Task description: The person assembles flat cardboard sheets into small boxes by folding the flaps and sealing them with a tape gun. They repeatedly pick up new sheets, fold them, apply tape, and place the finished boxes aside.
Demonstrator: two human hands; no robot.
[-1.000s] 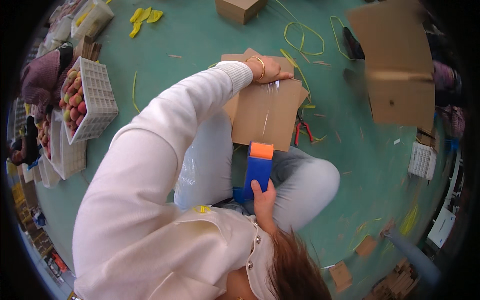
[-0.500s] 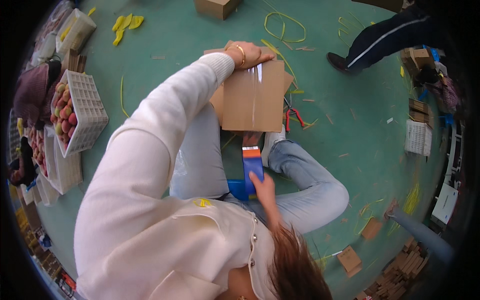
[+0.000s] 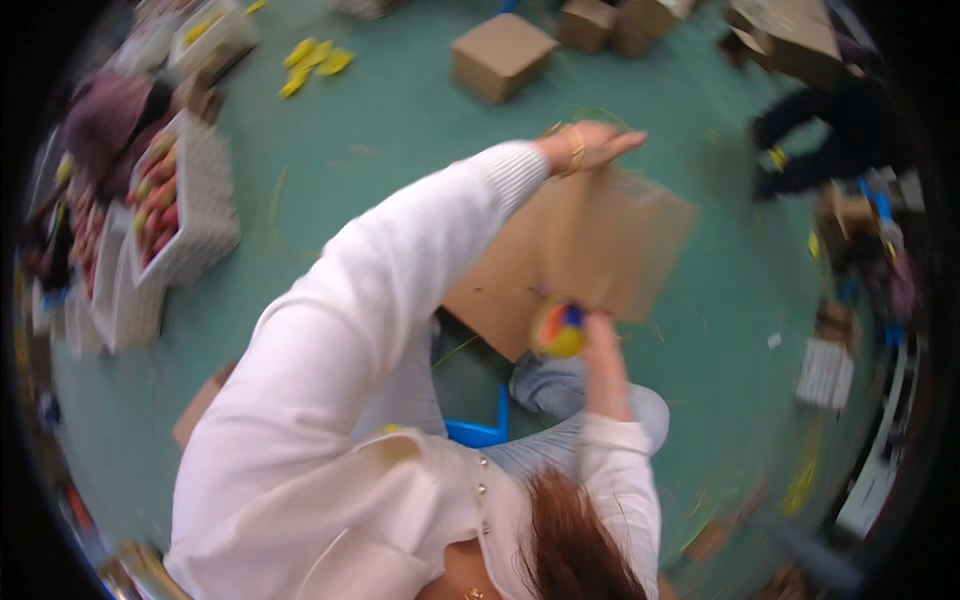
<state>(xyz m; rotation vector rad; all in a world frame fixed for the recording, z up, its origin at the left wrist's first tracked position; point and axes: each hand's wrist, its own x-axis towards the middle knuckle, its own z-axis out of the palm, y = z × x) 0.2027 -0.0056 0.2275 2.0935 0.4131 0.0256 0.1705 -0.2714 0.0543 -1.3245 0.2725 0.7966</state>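
A brown cardboard box (image 3: 500,270), smeared by motion, is in front of my legs, turned at an angle. At its far edge my left hand (image 3: 600,148) rests with fingers stretched out toward the right. My right hand (image 3: 602,345) grips a tape dispenser (image 3: 560,330) in blue, red and yellow, close over the near part of the box. The blur hides whether tape touches the cardboard. Below, between my legs, part of a blue plastic stool (image 3: 478,432) shows.
At left stands a white crate (image 3: 212,200) of red fruit (image 3: 158,205), beside a bent-over person (image 3: 110,125). Yellow pieces (image 3: 315,62) lie on the green floor. A closed box (image 3: 502,58) stands ahead. Another person in dark trousers (image 3: 835,135) carries a box (image 3: 785,35) at the upper right.
The box has turned and shifted right. My left hand moved right with it. My right hand brought the tape dispenser up from between my legs to the box. The person at upper right has stepped away.
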